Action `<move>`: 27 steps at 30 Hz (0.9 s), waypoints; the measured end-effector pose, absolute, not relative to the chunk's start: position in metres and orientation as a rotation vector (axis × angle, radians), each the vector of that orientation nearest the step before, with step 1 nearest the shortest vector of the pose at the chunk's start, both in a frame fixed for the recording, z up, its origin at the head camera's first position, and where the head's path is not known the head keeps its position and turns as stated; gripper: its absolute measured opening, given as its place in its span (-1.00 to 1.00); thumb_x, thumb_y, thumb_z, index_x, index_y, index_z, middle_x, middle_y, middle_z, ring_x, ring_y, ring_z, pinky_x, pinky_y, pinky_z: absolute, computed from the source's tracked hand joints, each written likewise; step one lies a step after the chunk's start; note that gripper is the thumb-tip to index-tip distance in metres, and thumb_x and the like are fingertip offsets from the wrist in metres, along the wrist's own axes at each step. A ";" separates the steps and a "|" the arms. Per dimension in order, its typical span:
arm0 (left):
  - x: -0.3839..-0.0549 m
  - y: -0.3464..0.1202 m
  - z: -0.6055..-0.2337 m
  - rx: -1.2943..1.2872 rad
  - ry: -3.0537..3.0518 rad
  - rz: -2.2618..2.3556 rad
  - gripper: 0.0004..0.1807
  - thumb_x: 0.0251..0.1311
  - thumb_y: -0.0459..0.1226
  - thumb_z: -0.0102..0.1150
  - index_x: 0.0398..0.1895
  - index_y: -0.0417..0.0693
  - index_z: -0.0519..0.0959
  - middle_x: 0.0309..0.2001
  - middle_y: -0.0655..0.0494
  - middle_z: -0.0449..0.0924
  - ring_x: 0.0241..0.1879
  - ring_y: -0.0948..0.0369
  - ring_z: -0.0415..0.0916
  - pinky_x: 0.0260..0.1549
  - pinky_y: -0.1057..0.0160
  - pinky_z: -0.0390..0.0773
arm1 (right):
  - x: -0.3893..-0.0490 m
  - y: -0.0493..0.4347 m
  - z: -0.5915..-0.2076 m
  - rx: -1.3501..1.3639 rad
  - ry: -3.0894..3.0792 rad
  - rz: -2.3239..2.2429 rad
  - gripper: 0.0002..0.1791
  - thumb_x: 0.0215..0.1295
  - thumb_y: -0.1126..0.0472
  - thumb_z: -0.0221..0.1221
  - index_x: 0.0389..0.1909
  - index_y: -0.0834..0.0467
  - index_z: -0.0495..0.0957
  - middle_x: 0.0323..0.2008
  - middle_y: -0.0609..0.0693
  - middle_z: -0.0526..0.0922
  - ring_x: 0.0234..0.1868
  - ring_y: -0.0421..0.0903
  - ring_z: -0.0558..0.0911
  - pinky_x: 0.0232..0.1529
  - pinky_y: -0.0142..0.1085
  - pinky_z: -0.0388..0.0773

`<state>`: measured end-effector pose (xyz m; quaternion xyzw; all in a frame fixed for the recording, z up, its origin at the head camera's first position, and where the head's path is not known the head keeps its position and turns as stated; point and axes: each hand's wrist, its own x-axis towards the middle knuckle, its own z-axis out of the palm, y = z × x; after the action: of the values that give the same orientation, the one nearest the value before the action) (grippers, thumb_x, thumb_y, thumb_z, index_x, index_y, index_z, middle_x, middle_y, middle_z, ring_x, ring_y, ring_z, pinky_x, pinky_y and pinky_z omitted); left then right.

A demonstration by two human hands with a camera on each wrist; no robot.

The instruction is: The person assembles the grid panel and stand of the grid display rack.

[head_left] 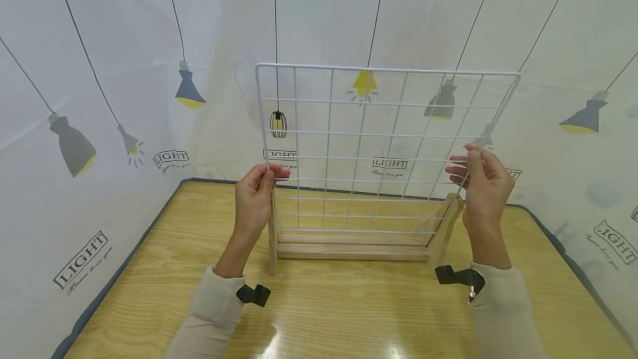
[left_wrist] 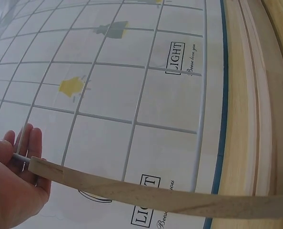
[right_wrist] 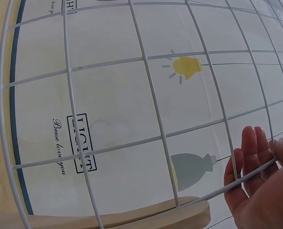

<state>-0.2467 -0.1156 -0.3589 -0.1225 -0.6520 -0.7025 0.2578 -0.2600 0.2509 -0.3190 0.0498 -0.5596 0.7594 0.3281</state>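
Observation:
A white wire grid panel (head_left: 340,157) stands upright, leaning slightly back, between the two side posts of a wooden stand (head_left: 349,252). My left hand (head_left: 255,195) pinches the panel's left edge wire, just above the top of the left post (left_wrist: 108,186). On the opposite side my right hand (head_left: 484,184) grips the right edge wire between thumb and fingers, above the right post (head_left: 445,231). In the right wrist view, fingers (right_wrist: 250,157) reach behind the wires. The panel's bottom wire hangs over the stand's crossbars in the head view.
The stand is on a wood-grain table (head_left: 319,303) with a dark edge. White cloth walls (head_left: 319,10) printed with hanging lamps and "LIGHT" labels rise behind and at both sides. Black straps (head_left: 461,278) sit on both wrists.

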 end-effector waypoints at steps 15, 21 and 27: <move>-0.246 -0.117 -0.364 -0.296 -1.791 -1.898 -0.82 0.43 -0.46 -0.02 -0.15 -0.43 0.57 -0.17 -0.26 0.69 -0.08 0.32 0.65 -0.14 0.43 0.51 | -0.260 0.250 -0.323 0.113 -1.458 1.986 -0.76 0.36 0.21 0.24 -0.10 0.31 0.66 -0.46 0.04 0.76 -0.53 -0.14 0.73 -0.48 -0.41 0.66; -0.246 -0.117 -0.365 -0.288 -1.804 -1.891 -0.82 0.43 -0.45 -0.02 -0.15 -0.43 0.57 -0.16 -0.28 0.69 -0.04 0.29 0.63 -0.27 0.39 0.42 | -0.260 0.250 -0.324 0.123 -1.463 1.978 -0.76 0.36 0.21 0.24 -0.11 0.31 0.65 -0.46 0.05 0.76 -0.53 -0.14 0.73 -0.48 -0.41 0.66; -0.245 -0.117 -0.366 -0.295 -1.818 -1.892 -0.82 0.44 -0.45 -0.03 -0.15 -0.41 0.57 -0.15 -0.31 0.67 -0.10 0.36 0.59 -0.20 0.42 0.44 | -0.259 0.250 -0.327 0.125 -1.479 1.970 -0.76 0.37 0.20 0.23 -0.13 0.31 0.65 -0.45 0.05 0.76 -0.52 -0.14 0.74 -0.47 -0.41 0.66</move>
<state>-0.2452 -0.1169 -0.3662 -0.1082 -0.6669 -0.6943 0.2480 -0.2593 0.2504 -0.3268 0.0478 -0.5658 0.7536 0.3312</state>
